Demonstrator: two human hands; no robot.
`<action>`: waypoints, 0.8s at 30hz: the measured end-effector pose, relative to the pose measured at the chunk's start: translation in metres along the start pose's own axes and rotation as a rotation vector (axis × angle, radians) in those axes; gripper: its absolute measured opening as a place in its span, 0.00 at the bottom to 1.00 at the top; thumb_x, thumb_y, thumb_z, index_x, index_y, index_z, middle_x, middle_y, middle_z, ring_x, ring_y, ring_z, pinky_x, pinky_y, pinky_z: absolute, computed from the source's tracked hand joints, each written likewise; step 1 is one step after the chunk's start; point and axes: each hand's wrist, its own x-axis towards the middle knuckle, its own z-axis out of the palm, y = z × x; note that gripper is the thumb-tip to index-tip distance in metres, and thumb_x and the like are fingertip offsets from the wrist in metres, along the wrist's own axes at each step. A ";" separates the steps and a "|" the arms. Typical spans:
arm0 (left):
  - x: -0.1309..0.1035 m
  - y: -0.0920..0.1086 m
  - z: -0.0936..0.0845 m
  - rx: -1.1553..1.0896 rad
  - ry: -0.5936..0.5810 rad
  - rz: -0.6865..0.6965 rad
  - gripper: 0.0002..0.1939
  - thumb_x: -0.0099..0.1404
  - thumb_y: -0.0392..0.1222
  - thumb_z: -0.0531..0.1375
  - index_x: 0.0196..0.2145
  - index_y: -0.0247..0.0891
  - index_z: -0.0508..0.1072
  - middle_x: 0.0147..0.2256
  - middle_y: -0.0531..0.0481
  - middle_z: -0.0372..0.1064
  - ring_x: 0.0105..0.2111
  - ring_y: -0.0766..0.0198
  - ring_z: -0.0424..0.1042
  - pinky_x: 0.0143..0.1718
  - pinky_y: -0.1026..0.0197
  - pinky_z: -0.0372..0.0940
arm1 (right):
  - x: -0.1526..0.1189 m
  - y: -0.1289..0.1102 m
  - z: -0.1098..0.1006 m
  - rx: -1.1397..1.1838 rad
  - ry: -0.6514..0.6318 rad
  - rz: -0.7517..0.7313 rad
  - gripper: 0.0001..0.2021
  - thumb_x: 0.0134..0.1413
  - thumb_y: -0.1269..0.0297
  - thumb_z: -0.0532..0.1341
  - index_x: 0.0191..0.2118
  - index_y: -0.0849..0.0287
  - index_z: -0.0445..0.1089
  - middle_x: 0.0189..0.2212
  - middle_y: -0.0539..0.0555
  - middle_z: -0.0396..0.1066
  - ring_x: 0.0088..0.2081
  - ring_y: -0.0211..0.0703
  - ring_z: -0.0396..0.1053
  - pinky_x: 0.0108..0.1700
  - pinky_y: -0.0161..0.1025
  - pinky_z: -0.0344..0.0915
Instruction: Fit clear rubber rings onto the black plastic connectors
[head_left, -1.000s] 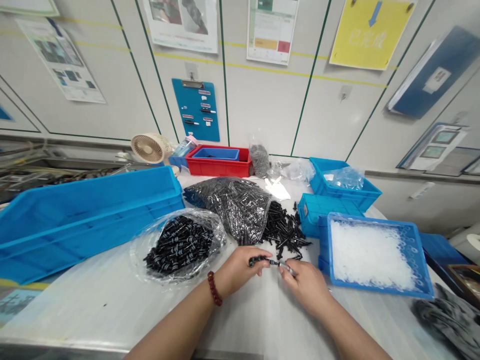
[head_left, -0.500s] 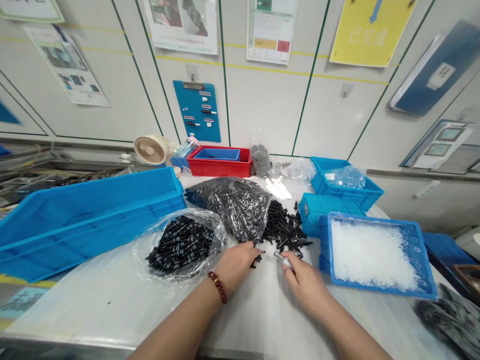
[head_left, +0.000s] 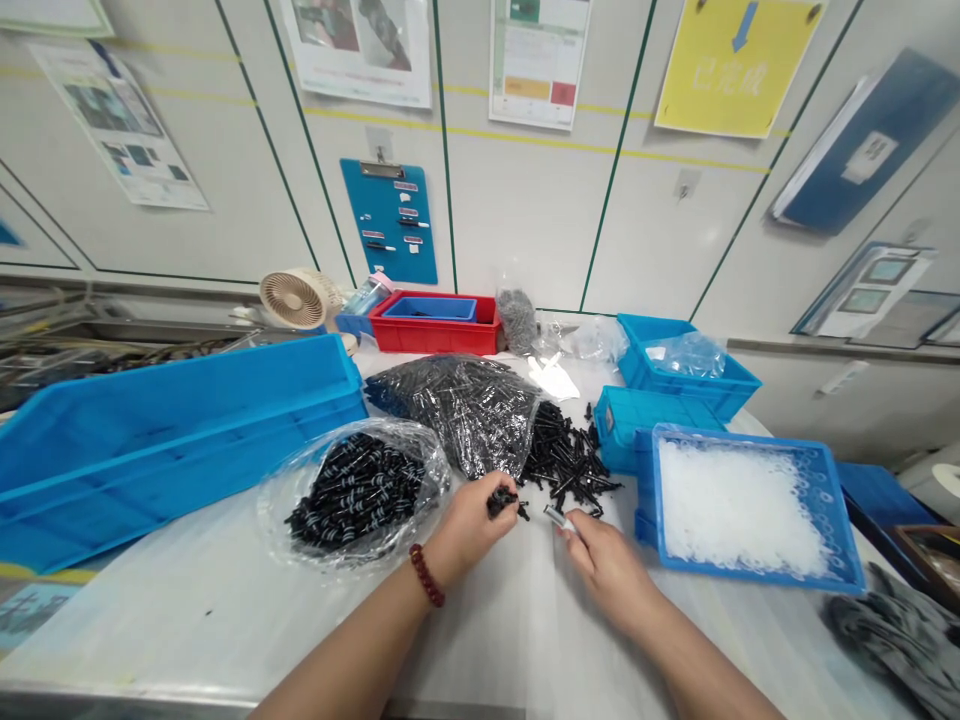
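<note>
My left hand (head_left: pixel 474 522), with a beaded bracelet at the wrist, is closed around several small black parts (head_left: pixel 501 500). My right hand (head_left: pixel 600 555) grips a small tool (head_left: pixel 556 518) with a metallic tip and a pale body. Beyond both hands lies a loose pile of black parts (head_left: pixel 566 455), spilling from a clear bag (head_left: pixel 465 405) full of dark pieces. To the left of my left hand, an open plastic bag (head_left: pixel 360 490) holds black parts with pale rings. On the right, a blue tray (head_left: pixel 851 540) contains many small white translucent rings.
A long blue bin (head_left: pixel 172 420) stands at the left. At the back are a fan (head_left: pixel 292 298), a red bin (head_left: pixel 439 338) and a bag of grey pieces (head_left: pixel 517 320). Blue boxes (head_left: pixel 652 420) stand back right, with dark cloth (head_left: pixel 892 625) at the right edge.
My left hand has turned, so the black parts in its fingers now show more clearly. My right hand has moved slightly left with the tool. The whole view has shifted a little.
</note>
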 end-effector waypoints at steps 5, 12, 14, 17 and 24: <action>0.000 0.002 -0.005 -0.260 -0.110 -0.069 0.10 0.57 0.41 0.51 0.31 0.36 0.70 0.25 0.52 0.69 0.21 0.68 0.63 0.25 0.67 0.59 | -0.001 -0.003 -0.002 -0.057 -0.024 0.049 0.10 0.55 0.64 0.47 0.25 0.57 0.57 0.20 0.48 0.60 0.22 0.35 0.56 0.25 0.32 0.45; -0.001 0.006 -0.004 -0.219 -0.199 -0.082 0.09 0.56 0.42 0.56 0.30 0.35 0.72 0.21 0.54 0.67 0.19 0.69 0.61 0.24 0.67 0.58 | -0.002 -0.005 -0.003 -0.112 -0.024 0.040 0.10 0.55 0.66 0.47 0.25 0.58 0.59 0.20 0.48 0.60 0.22 0.35 0.54 0.25 0.32 0.43; -0.001 0.005 -0.004 -0.207 -0.224 -0.076 0.09 0.56 0.43 0.57 0.30 0.35 0.73 0.22 0.53 0.67 0.20 0.68 0.62 0.25 0.67 0.59 | -0.003 -0.005 -0.003 -0.124 -0.036 0.029 0.09 0.55 0.66 0.48 0.26 0.58 0.60 0.21 0.48 0.61 0.23 0.35 0.55 0.25 0.32 0.44; 0.000 0.003 -0.004 -0.178 -0.239 -0.048 0.09 0.58 0.42 0.56 0.30 0.35 0.73 0.23 0.52 0.69 0.21 0.68 0.63 0.27 0.67 0.59 | -0.003 -0.005 -0.004 -0.121 -0.068 0.012 0.09 0.55 0.67 0.48 0.27 0.58 0.61 0.22 0.49 0.63 0.24 0.36 0.57 0.26 0.32 0.46; -0.001 -0.003 0.005 -0.205 -0.296 -0.037 0.08 0.58 0.40 0.57 0.30 0.35 0.74 0.23 0.52 0.69 0.21 0.68 0.64 0.26 0.68 0.59 | -0.003 -0.004 -0.001 -0.099 -0.132 -0.016 0.09 0.55 0.67 0.47 0.29 0.58 0.62 0.25 0.51 0.66 0.27 0.38 0.60 0.29 0.32 0.48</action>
